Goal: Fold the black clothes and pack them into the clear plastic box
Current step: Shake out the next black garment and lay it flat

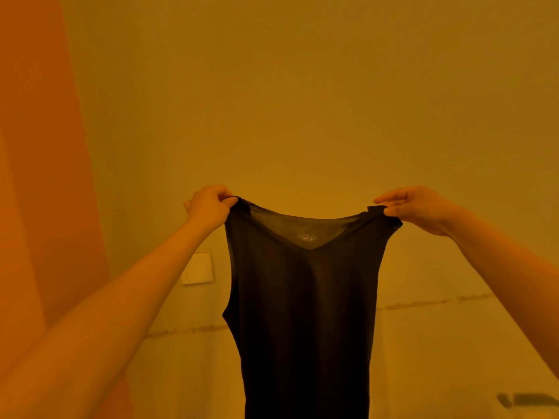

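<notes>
Bare forearms are raised, extended forward and upward. Left hand [208, 207] is curled, its grip pinching one shoulder strap of the black sleeveless top [305, 313]; right hand [420, 208] pinches the other strap between thumb and fingers. Thin, slightly sheer V-neck fabric is held spread and hangs limp between them. Behind, a plain wall [302, 86] carries a square switch plate [198, 269].

Both arms raised; left hand [208, 207] and right hand [420, 208] pinching
</notes>
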Demonstrator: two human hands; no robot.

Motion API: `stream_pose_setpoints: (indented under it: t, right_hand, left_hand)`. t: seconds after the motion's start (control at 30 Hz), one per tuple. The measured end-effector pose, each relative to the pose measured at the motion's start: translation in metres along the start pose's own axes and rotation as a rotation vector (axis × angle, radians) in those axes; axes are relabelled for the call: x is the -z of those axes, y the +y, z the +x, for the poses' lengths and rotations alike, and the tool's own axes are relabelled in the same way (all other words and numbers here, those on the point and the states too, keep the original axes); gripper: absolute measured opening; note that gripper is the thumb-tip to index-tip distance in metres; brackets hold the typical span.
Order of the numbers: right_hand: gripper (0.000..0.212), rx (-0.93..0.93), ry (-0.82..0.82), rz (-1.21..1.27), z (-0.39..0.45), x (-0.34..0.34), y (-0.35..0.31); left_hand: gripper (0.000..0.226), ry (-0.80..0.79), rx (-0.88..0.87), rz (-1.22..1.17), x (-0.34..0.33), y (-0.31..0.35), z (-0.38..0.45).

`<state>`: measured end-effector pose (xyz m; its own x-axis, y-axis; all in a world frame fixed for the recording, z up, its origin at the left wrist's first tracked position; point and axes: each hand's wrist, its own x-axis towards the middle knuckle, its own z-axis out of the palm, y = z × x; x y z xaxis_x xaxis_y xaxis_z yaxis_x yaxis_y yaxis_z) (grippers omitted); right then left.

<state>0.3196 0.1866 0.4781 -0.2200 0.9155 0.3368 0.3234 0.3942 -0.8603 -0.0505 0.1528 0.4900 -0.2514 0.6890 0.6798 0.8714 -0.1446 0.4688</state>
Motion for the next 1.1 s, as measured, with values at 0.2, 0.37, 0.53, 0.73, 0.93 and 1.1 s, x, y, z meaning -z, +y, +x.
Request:
stream_pose_setpoints:
  t: [0.2,0.37,0.53,0.73,0.93,1.1]
  right_hand:
    - [0.024,-0.009,-0.028,-0.216,-0.010,0.003,-0.009]
    - [0.024,-0.096,-0.037,-0.354,-0.012,0.008,-0.014]
    - [0.021,-0.149,-0.049,-0.566,-0.013,0.011,-0.013]
    - [0.018,-0.164,-0.029,-0.538,-0.029,0.014,-0.006]
    - [0.016,-0.106,0.004,-0.049,-0.048,0.028,0.005]
    - [0.017,-0.068,0.112,0.065,-0.052,0.048,0.017]
  left_hand:
    - [0.017,-0.001,0.053,-0.319,0.001,0.002,-0.005]
    - [0.015,-0.034,-0.006,-0.202,-0.001,0.000,-0.009]
    - [0.013,-0.131,-0.090,-0.111,-0.006,0.000,-0.010]
    - [0.013,-0.200,-0.076,-0.143,-0.021,0.001,-0.022]
    - [0.005,-0.172,0.056,-0.437,-0.025,0.009,-0.038]
    - [0.014,-0.138,0.133,-0.537,-0.027,0.025,-0.053]
